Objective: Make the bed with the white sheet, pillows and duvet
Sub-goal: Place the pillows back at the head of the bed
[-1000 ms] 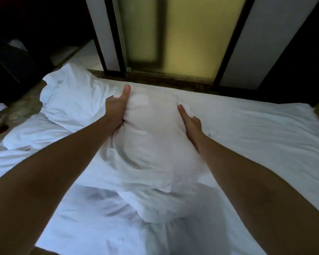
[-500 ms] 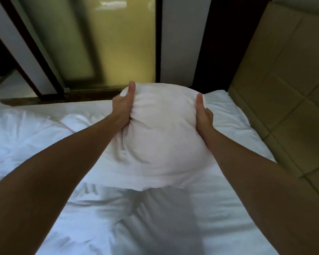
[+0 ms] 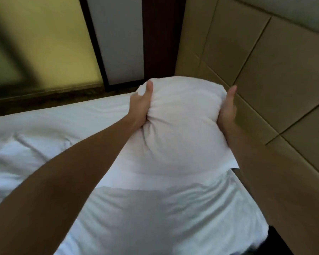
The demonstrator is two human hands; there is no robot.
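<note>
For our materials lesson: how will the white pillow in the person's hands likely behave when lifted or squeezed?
Probably soft: the pillow creases where the left hand grips it. Likely light: with the right hand, it is held up by its sides alone.

The pillow (image 3: 180,129) is hiding the fingers of the left hand (image 3: 140,105) and the right hand (image 3: 227,109); only thumbs are showing. The white sheet (image 3: 155,218) is running off the left and bottom edges, the headboard (image 3: 265,80) off the right. A dark shape (image 3: 276,242) at the lower right is lying too cropped to identify.
</note>
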